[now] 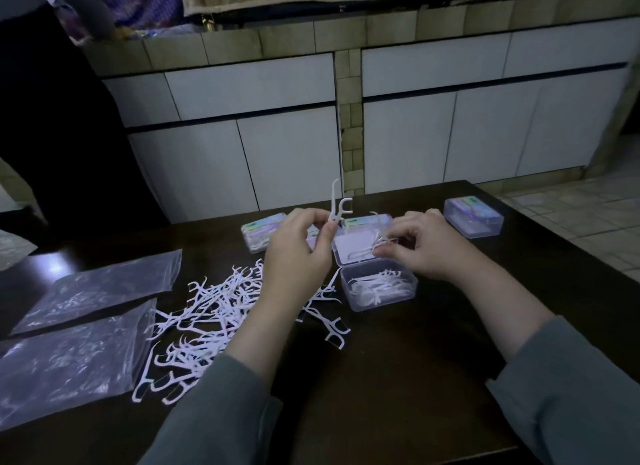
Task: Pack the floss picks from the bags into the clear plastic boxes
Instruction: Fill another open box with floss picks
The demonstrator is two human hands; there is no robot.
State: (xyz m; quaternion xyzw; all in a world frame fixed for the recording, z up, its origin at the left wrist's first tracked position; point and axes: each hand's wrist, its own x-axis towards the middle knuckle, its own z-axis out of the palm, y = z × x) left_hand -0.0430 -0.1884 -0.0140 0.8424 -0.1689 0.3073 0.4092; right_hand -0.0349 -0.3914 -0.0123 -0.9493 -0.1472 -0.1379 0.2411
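A loose pile of white floss picks (207,312) lies on the dark table, left of centre. My left hand (298,253) pinches two floss picks (337,205) and holds them upright above the pile. My right hand (420,246) pinches a small bunch of floss picks (377,243) over the open clear box's lid (349,250). The open clear box (379,286) just in front holds several picks. Two flat empty plastic bags (100,288) (69,357) lie at the left.
A closed clear box (472,220) with a colourful label stands at the back right of the table. Another labelled box (263,234) sits behind my left hand. White cabinet doors (415,142) stand beyond the table's far edge. Tiled floor shows at the right.
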